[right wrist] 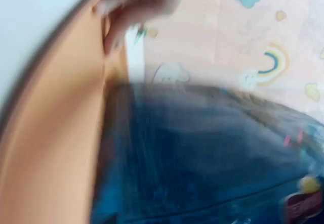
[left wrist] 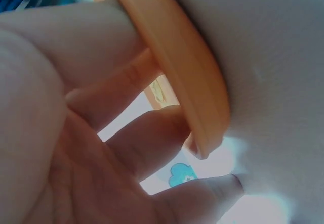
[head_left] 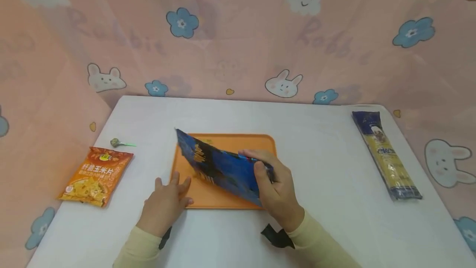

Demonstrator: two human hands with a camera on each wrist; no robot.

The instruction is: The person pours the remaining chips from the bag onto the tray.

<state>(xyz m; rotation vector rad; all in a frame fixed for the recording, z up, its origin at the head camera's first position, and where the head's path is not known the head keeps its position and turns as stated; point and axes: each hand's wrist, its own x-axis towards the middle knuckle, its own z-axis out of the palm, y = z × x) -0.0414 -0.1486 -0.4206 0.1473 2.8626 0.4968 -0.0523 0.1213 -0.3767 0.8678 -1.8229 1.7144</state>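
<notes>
My right hand grips a blue-and-black snack bag by its right end, thumb on the near face. The bag is tilted over an orange tray, its far left corner raised. In the right wrist view the blue bag fills the lower part, somewhat blurred. My left hand has its fingers spread at the tray's left edge. Its fingers touch the orange tray rim in the left wrist view. A small yellow-green patch shows near the tray's back edge, partly hidden by the bag.
An orange corn-chip bag lies on the left of the white table. Behind it is a lollipop with a green stick. A long blue-and-yellow noodle packet lies at the right. Pink printed cloth stands behind.
</notes>
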